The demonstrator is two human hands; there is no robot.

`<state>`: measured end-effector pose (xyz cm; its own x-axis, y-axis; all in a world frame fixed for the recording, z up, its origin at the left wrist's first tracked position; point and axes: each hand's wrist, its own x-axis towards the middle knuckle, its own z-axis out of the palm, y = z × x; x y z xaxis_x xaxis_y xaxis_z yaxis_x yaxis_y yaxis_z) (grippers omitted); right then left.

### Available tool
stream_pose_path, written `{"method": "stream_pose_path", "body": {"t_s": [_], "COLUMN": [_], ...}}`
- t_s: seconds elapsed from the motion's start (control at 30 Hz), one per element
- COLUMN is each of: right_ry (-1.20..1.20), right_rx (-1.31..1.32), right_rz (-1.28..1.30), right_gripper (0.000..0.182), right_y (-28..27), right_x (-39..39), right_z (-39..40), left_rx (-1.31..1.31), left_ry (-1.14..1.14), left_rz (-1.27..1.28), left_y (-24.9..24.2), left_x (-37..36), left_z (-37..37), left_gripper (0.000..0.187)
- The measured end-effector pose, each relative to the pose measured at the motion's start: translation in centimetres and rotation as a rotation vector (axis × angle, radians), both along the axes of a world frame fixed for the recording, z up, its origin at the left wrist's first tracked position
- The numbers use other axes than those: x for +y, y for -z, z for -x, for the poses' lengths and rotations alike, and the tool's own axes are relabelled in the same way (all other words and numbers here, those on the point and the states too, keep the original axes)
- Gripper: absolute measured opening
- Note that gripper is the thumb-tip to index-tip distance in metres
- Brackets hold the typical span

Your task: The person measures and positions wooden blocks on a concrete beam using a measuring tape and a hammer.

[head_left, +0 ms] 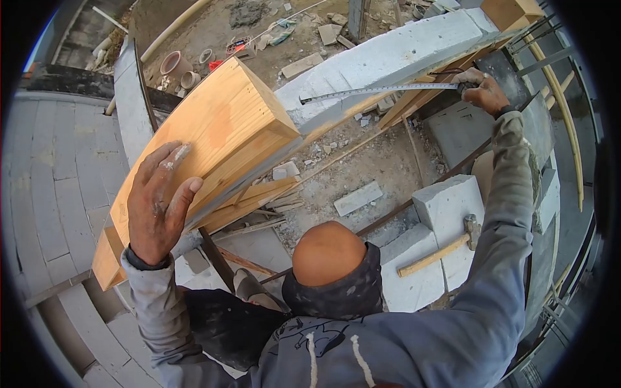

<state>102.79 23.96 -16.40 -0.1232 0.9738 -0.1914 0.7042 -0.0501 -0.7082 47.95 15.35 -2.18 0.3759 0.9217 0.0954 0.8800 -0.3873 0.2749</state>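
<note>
My left hand [158, 200] rests with its fingers apart on the side of a large curved wooden form [220, 123], with whitish dust on the fingertips. At the upper right, my right hand [484, 92] is closed around a tape measure [463, 87]. Its blade [381, 88] stretches leftward over the white block wall [394, 55], and the free end lies on the block near the wooden form. My bare knee [328, 252] shows below, between the two arms.
A hammer [440, 255] lies on white blocks [414, 271] at the lower right. A loose block [358, 198] and rubble are on the ground below. Buckets [174, 63] stand beyond the wall. Bamboo poles [563, 119] run along the right, grey blockwork [58, 174] along the left.
</note>
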Motion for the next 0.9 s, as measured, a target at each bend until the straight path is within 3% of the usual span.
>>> {"method": "stream_pose_path", "body": {"t_s": [0.27,0.33,0.6,0.67,0.9], "right_ry": [-0.067,-0.014,-0.203,-0.104,-0.154], "right_rx": [-0.030,-0.040,-0.151,-0.120,-0.199], "right_rz": [-0.022,0.080,-0.075,0.032,-0.124], "right_gripper": [0.039,0.039,0.036,0.037,0.036], "right_y": [-0.2,-1.2,0.7,-0.2,2.4], "right_x": [4.4,4.8,7.8,7.7,9.4], "right_z": [0.8,1.7,2.0,3.1,2.2], "left_rx": [-0.038,-0.052,-0.044,-0.044,-0.019], "left_ry": [-0.072,-0.060,-0.066,-0.058,-0.068], "left_rz": [-0.037,-0.037,-0.040,-0.023,-0.015], "left_y": [1.0,1.1,1.2,1.2,1.2], "left_x": [0.1,0.3,0.1,0.1,0.0], "left_z": [0.1,0.4,0.0,-0.1,-0.2], "left_gripper": [0.037,0.036,0.035,0.035,0.036]}}
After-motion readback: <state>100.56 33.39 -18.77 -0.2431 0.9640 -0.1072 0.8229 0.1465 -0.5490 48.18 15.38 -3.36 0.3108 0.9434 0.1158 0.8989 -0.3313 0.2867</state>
